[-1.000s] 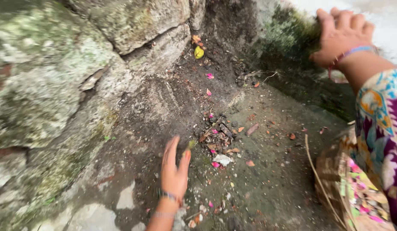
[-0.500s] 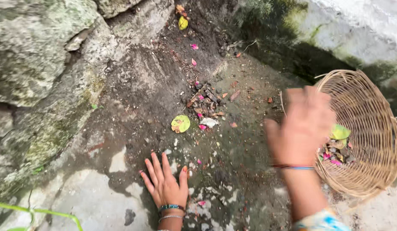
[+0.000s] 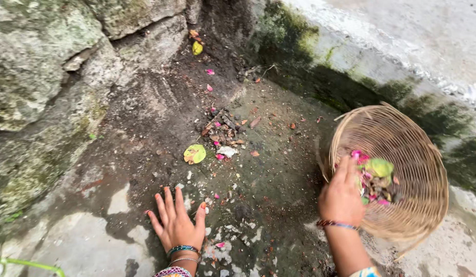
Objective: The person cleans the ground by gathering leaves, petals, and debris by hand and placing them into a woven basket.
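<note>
while left hand (image 3: 175, 226) lies flat, right hand (image 3: 342, 197) grips basket (image 3: 402, 133)

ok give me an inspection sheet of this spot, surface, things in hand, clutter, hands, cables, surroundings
surface: damp, dirty concrete ground with pale worn patches, in a corner between stone and wall
job's things: round wicker basket tilted on its side, holding pink petals, a green leaf and dry scraps
clutter: small debris pile of dry bits and pink petals; yellow-green leaf beside it; another yellow leaf up in the corner; scattered petals
grips: left hand flat on the ground, fingers spread, holding nothing; right hand at the basket's rim, grip unclear
cables: nothing seen
surroundings: mossy stone blocks on the left; pale wall with dark green growth at its foot
</note>
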